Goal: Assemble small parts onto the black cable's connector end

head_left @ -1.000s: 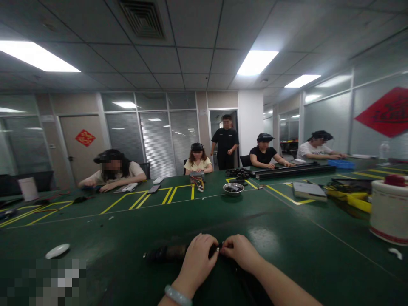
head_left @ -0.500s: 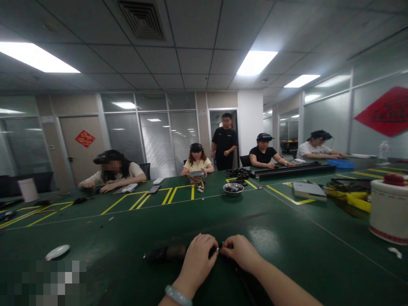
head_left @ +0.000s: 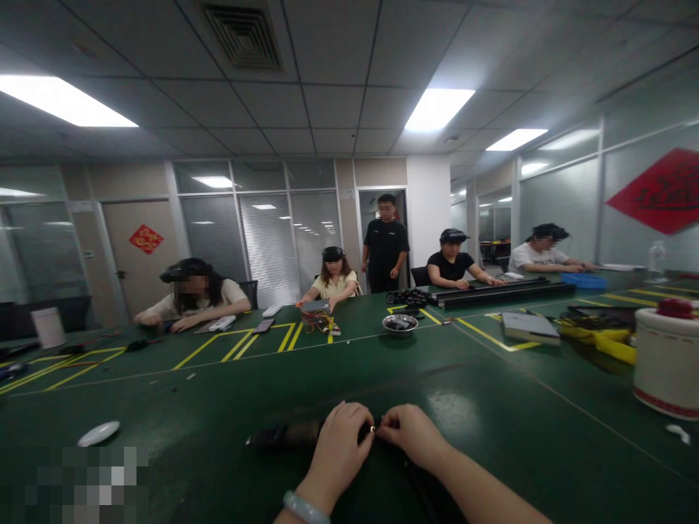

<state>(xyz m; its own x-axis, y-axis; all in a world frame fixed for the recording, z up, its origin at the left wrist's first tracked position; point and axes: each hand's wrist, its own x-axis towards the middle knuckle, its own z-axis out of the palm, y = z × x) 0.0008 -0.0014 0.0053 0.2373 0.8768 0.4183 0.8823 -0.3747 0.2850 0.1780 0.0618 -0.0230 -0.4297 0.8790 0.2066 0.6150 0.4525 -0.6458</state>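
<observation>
- My left hand (head_left: 341, 444) lies over a dark, long part (head_left: 284, 434) on the near edge of the green table (head_left: 491, 407), fingers curled round its right end, gripping it.
- My right hand (head_left: 412, 434) meets the left at that end; thumb and forefinger are pressed together on a tiny bright bit (head_left: 373, 429), too small for me to name.
- The part lies flat, its left end sticking out past my left hand, pointing left.
- To do this well, I judge the left hand should hold the part down firmly so it cannot roll, while the right works the small bit with fingertips only.
- I would keep the pinch close to the joint; a loose piece that size would be hard to find on the dark table.
- I would tilt my head down: the hands sit at the very bottom of the view.
- A white dish (head_left: 98, 433) lies well to the left, a white tub (head_left: 666, 360) far to the right, and a metal bowl (head_left: 400, 324) towards the far middle.
- Other people (head_left: 194, 295) sit along the far side, well apart from my hands.
</observation>
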